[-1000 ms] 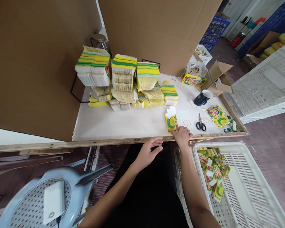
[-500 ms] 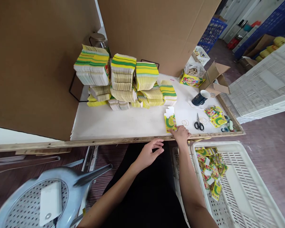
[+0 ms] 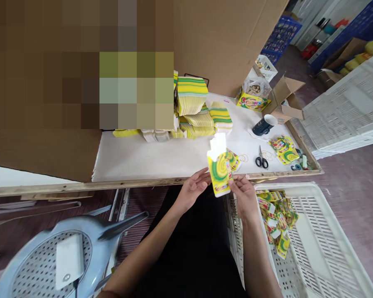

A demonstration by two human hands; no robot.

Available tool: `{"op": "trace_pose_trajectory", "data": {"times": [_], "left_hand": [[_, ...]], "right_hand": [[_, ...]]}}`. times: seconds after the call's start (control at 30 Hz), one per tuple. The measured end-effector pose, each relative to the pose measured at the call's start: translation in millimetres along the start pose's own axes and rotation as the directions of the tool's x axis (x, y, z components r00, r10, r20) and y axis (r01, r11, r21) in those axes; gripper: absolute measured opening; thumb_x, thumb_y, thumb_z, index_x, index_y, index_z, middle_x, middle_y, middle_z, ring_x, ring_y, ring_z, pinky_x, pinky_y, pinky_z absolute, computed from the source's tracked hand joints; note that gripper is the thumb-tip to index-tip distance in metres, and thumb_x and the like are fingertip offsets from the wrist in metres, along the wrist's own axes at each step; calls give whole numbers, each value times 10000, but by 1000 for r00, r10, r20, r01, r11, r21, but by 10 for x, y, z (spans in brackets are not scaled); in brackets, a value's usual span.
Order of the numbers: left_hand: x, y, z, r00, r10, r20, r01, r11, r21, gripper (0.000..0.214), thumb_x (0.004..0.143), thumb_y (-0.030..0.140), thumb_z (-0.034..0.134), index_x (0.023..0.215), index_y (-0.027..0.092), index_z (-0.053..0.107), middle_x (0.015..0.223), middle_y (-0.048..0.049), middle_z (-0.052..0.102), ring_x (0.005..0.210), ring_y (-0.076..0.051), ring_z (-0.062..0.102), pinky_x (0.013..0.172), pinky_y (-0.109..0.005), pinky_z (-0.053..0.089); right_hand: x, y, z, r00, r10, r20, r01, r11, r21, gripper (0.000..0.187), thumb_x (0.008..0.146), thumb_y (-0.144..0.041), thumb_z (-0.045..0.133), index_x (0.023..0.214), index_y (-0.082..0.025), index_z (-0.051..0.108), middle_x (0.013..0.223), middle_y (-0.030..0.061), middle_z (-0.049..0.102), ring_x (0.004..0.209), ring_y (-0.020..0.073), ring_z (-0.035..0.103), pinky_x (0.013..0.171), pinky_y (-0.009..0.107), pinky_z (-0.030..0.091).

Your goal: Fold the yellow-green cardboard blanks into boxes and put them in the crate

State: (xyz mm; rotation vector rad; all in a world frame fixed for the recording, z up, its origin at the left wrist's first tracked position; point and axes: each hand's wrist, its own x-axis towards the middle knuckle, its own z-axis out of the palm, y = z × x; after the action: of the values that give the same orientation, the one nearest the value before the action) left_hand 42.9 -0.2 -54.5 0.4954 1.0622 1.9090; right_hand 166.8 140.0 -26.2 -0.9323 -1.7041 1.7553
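Note:
A flat yellow-and-green printed carton [image 3: 219, 171] with white flaps at its top is held upright between both hands, just in front of the table's wooden front edge [image 3: 143, 182]. My right hand [image 3: 244, 194] pinches its right side. My left hand [image 3: 191, 191] touches its left edge with curled fingers. A small stack of the same flat cartons [image 3: 234, 160] lies on the white table right behind it. Large stacks of flat cartons [image 3: 202, 105] stand at the back of the table.
Scissors [image 3: 261, 159], rubber bands [image 3: 244, 157], a dark mug [image 3: 262, 126] and more cartons [image 3: 283, 150] lie at the table's right. A white slatted crate [image 3: 317, 240] with folded cartons [image 3: 276, 219] stands at my right. A grey plastic stool [image 3: 43, 260] stands at my left. Cardboard walls back the table.
My right hand lifted one carton off the small stack and brought it toward me. My left hand rose to meet it and now touches its left edge.

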Motion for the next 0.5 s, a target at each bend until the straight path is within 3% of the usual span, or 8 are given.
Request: {"op": "trace_pose_trajectory", "data": {"times": [0.13, 0.23, 0.5], "left_hand": [[1, 38, 44, 990, -48, 129, 69, 984, -166, 607, 797, 564, 685, 1273, 197, 608, 1317, -152, 635, 1232, -301, 599, 1036, -427, 492], [-34, 52, 47, 988, -56, 147, 83, 979, -184, 572, 785, 565, 695, 1224, 203, 645, 1313, -147, 641, 1255, -317, 583, 1026, -438, 501], [-51, 53, 80, 997, 0, 82, 12, 990, -141, 531, 805, 520, 696, 1209, 177, 666, 1278, -147, 666, 1219, -313, 608, 1027, -421, 493]], "right_hand": [[-285, 57, 195, 981, 141, 131, -162, 972, 171, 385, 708, -465, 805, 920, -213, 607, 836, 42, 712, 763, 196, 667, 730, 342, 539], [-327, 120, 263, 970, 172, 170, -203, 961, 188, 383, 713, -467, 802, 917, -210, 606, 823, 38, 708, 737, 184, 654, 712, 330, 540], [-307, 62, 310, 992, 36, 121, -34, 999, -18, 282, 816, -416, 721, 993, -199, 690, 978, 57, 715, 915, 197, 647, 866, 347, 515]]}}
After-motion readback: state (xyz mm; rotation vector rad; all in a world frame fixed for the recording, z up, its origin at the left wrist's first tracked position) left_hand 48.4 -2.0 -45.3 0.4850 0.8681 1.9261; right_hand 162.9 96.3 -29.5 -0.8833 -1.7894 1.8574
